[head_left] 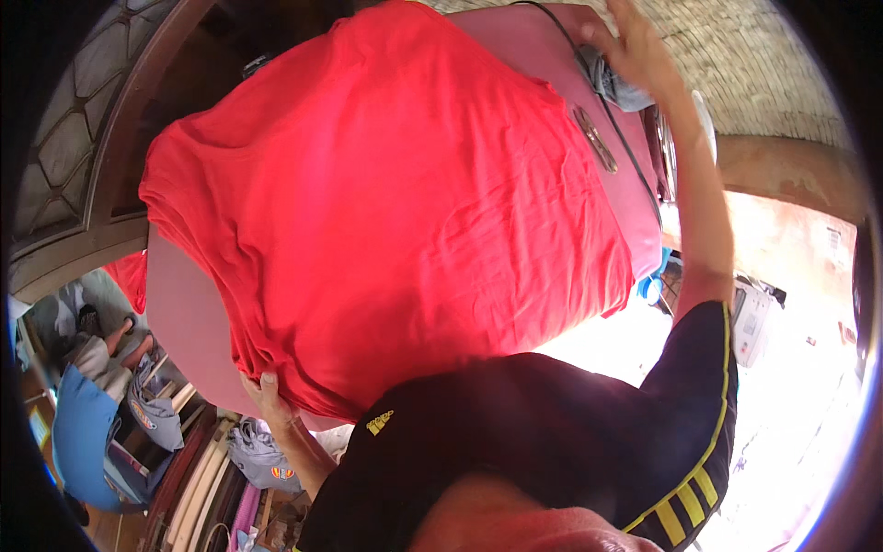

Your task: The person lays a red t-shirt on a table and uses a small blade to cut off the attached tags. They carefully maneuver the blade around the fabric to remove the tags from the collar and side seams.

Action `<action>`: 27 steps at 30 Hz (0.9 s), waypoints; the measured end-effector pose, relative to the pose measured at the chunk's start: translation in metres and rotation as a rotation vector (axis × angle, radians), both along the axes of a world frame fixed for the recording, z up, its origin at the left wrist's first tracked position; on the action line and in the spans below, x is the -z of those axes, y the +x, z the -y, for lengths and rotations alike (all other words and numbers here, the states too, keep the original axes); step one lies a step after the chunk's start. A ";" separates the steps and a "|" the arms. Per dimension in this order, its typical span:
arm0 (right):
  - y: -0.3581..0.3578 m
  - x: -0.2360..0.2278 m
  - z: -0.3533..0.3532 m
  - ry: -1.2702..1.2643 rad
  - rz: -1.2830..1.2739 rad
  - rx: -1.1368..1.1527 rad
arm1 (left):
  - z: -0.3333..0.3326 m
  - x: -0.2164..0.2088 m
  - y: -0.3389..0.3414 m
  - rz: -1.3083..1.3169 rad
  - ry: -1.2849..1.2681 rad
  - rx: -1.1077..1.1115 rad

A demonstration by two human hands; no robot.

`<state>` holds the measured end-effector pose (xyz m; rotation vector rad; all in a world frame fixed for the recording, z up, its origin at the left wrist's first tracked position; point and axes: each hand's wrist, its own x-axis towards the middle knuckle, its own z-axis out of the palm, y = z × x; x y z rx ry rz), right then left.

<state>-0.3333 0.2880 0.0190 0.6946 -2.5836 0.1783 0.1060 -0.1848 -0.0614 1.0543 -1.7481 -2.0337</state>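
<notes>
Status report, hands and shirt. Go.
Left hand grips red shirt at near edge. Right hand on grey iron at far end of board. Iron cord beside shirt.

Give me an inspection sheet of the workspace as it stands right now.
Surface: pink padded board, mostly covered, bare at its left and top right edges.
Job's things: red shirt spread over the board, wrinkled; its lower hem hangs off the near edge.
Clutter: grey iron at the far right end; flat metal piece beside the shirt.
Grippers: left hand grips the shirt hem at the near edge; right hand reaches over the iron, fingers spread.
Cables: black cord runs from the iron along the board's right edge.
Surroundings: folded clothes stacked lower left; brick wall top right; person seated at left.
</notes>
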 end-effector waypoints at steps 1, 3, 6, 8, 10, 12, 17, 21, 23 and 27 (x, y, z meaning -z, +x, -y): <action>0.032 0.000 0.006 -0.057 0.037 -0.085 | 0.000 0.003 0.000 -0.013 -0.006 0.001; 0.095 0.008 0.008 -0.208 0.196 -0.108 | -0.008 0.007 -0.007 -0.031 -0.278 0.059; 0.176 0.027 0.015 -0.383 0.383 0.014 | -0.030 -0.001 -0.024 0.030 -0.401 0.068; 0.216 0.041 0.013 -0.413 0.382 0.119 | -0.031 -0.002 -0.026 0.044 -0.357 0.032; 0.236 0.067 0.003 -0.375 0.300 0.189 | -0.023 0.014 -0.017 -0.003 -0.276 -0.048; 0.233 0.077 -0.002 -0.402 0.255 0.208 | -0.036 -0.004 -0.024 -0.058 -0.158 -0.111; 0.205 0.089 -0.006 -0.355 0.170 0.160 | -0.003 0.023 -0.004 0.036 -0.681 0.019; 0.192 0.077 -0.008 -0.493 0.277 0.075 | -0.049 -0.027 -0.030 -0.139 -0.207 -0.216; 0.184 0.071 -0.003 -0.520 0.407 0.096 | -0.068 -0.026 -0.026 -0.110 -0.392 -0.134; 0.151 0.063 0.012 -0.310 0.540 0.033 | -0.058 -0.010 -0.026 -0.060 -0.556 -0.046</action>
